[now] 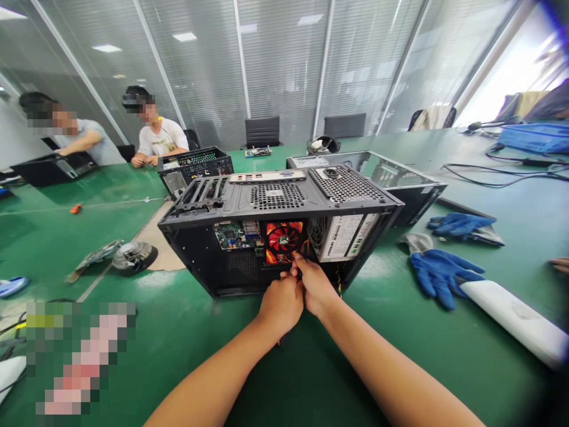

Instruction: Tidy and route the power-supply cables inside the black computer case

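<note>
As the left hand point(281, 301) and right hand point(316, 286) are meeting by the red fan point(283, 237), fingers are curling narrow, their hold unclear; gentle pressure should be sparing nearby wires point(306, 247).

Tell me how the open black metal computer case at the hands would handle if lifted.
The case would likely stay stiff, given its squared metal frame. It may feel heavier on the right, where the boxy, white-labelled power supply sits. Its flat-sided shape seems unlikely to roll.
</note>
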A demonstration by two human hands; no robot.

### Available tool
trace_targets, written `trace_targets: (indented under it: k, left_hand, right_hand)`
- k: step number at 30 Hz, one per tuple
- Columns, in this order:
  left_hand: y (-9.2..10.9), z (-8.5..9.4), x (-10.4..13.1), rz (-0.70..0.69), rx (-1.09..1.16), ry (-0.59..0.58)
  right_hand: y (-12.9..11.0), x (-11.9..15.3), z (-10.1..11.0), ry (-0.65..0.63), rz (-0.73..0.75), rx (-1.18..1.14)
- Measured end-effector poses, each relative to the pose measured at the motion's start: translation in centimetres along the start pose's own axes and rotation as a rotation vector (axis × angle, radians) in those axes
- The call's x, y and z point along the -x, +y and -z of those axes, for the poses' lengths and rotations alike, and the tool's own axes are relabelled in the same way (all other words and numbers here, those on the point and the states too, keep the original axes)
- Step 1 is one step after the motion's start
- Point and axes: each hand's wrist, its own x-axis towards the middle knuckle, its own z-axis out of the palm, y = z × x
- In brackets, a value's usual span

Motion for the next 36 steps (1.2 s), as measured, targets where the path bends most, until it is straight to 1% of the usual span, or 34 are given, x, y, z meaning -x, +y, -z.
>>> trace_targets:
  k: [2,4,6,9,11,12,14,17,19,21,25,30,33,36]
  left_hand:
    - [-0.16,-0.05,-0.25,-0.027,0.086,0.005]
    - [-0.32,-0.17,-0.50,-0.019,0.250,-0.019]
    - [-0.36,-0.25,-0.65,0.088,0.504,-0.110]
    - [-0.25,-0.25,-0.63,0.316,0.890,-0.280]
    - [-0.20,-0.25,-0.59,0.377,1.014,-0.331]
    - [-0.21,-0.28,-0.59,0.377,1.018,-0.331]
    - [-0.28,-0.42,-0.63,0.318,0.906,-0.276]
    - [-0.39,-0.69,-0.69,0.136,0.532,-0.072]
    - [-0.37,-0.79,-0.64,0.048,0.314,0.019]
    - [-0.28,-0.77,-0.53,0.011,0.201,0.024]
    - [-0.09,-0.48,-0.31,-0.025,0.089,-0.014]
    - [0.05,-0.22,-0.09,0.008,-0.045,-0.030]
    - [-0.04,-0.25,-0.11,0.018,-0.046,-0.022]
    - [-0.29,-0.35,-0.41,-0.035,0.085,-0.003]
  right_hand:
    - [0.01,-0.05,0.04,0.008,0.011,0.020]
    - [0.04,-0.11,0.08,0.019,0.024,0.035]
    - [0.07,-0.17,0.11,0.029,0.016,0.033]
    - [0.14,-0.27,0.13,0.041,-0.020,0.019]
    - [0.19,-0.34,0.15,0.046,-0.030,0.018]
    - [0.21,-0.38,0.16,0.049,-0.029,0.017]
    - [0.21,-0.43,0.17,0.051,-0.023,0.008]
    - [0.13,-0.39,0.16,0.034,-0.024,-0.004]
    - [0.03,-0.30,0.14,0.028,-0.033,0.008]
    - [-0.06,-0.20,0.12,0.029,-0.038,0.016]
    - [-0.16,-0.08,0.07,0.027,-0.023,0.011]
    - [-0.31,0.02,-0.02,0.028,-0.023,0.005]
    - [-0.31,0.04,0.00,0.029,-0.020,0.007]
    - [-0.29,0.05,-0.02,0.029,-0.014,0.017]
